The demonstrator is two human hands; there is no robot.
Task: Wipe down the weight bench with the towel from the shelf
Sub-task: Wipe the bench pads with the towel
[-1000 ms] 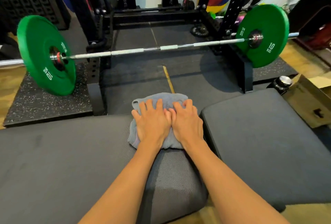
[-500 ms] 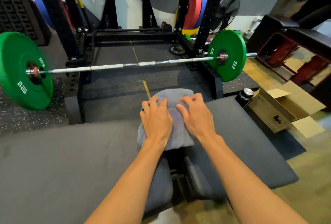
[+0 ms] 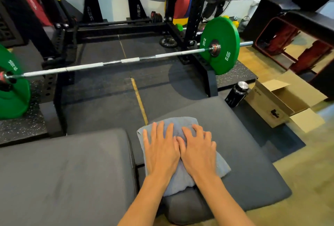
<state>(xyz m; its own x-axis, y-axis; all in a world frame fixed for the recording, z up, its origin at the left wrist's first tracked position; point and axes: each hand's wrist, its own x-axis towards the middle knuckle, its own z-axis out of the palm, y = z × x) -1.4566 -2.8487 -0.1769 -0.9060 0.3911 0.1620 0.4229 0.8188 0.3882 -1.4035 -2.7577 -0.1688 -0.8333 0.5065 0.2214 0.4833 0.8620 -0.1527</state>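
A folded grey towel lies on the dark grey weight bench, on the left end of its right-hand pad, just past the gap that splits it from the long left pad. My left hand and my right hand press flat on the towel side by side, fingers spread and pointing away from me. The hands cover most of the towel's middle.
A barbell with green 10 kg plates rests low across the black rack beyond the bench. A black bottle and an open cardboard box stand on the floor at the right. A fan and stored plates line the back wall.
Both hands have slid the towel rightward, from the left pad across the gap onto the right pad. The view has turned right with them.
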